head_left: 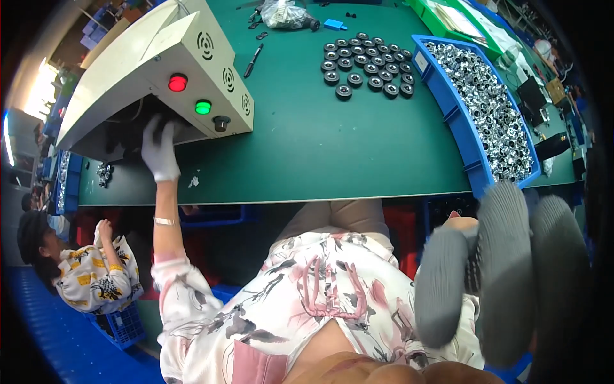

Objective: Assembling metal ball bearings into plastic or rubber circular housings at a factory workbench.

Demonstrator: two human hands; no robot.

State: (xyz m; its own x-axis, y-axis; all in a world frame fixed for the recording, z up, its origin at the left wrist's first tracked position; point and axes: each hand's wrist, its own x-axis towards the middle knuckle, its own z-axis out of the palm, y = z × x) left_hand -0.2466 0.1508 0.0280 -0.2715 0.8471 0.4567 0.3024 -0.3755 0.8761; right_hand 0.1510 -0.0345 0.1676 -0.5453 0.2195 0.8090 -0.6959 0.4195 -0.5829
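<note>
My left hand (161, 152), in a white glove, reaches into the dark opening of a cream-coloured machine (198, 57). Its visible fingers are stretched out and apart, and I see nothing held in them. On the machine's front are a red light button (178, 82), a green one (203, 107) and a black knob (221, 123). Raised very close to the camera at the right is my right hand (502, 275) in a grey ribbed glove. Its large, blurred fingers are extended and apart, with nothing visible between them. What lies deep inside the machine is hidden in shadow.
Several round black wheel-like parts (371, 61) stand grouped on the green table (307, 153). A blue bin (457, 131) of shiny metal parts is at the right. A pen (254, 61) and a plastic bag (284, 14) lie farther back. Another person (96, 269) sits at the left.
</note>
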